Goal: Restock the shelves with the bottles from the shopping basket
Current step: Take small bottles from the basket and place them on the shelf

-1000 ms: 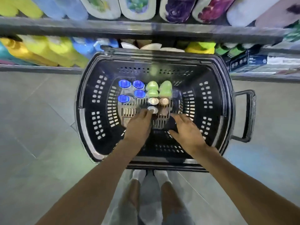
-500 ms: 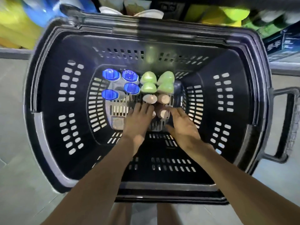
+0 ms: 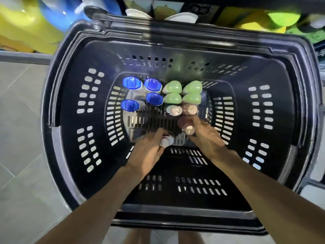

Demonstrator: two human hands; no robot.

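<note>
We look straight down into a black plastic shopping basket (image 3: 66, 110), its deep walls pierced with rows of rounded slots and its floor a slatted grid. The rim is thick and smooth, with a folded handle lying along the far edge.

On the basket floor stand the bottles, seen from the top. Toward the basket's far left sit four blue-capped bottles (image 3: 152, 84), their caps glossy, oval and translucent. Beside them, toward the far middle, are four green-capped bottles (image 3: 173, 86) with matte, teardrop-shaped caps, packed touching one another. Just nearer than the green ones stand two pink-capped bottles (image 3: 175, 110) with round, shiny tops.

Our left hand (image 3: 149, 150) reaches down to the middle of the basket floor, palm turned inward, fingers curled round a white-capped bottle (image 3: 165, 142) whose small rounded cap pokes out beside the fingers. Our right hand (image 3: 204, 136) reaches in alongside it, fingers and thumb wrapped round another pink bottle (image 3: 189, 129), tilted, just nearer than the standing pink pair. Both forearms stretch in bare from the near rim.

Beyond the basket's far rim we see blurred yellow packs (image 3: 28, 29), blue ones and white lids on a shelf; pale grey floor tiles (image 3: 21, 155) lie to the basket's left.
</note>
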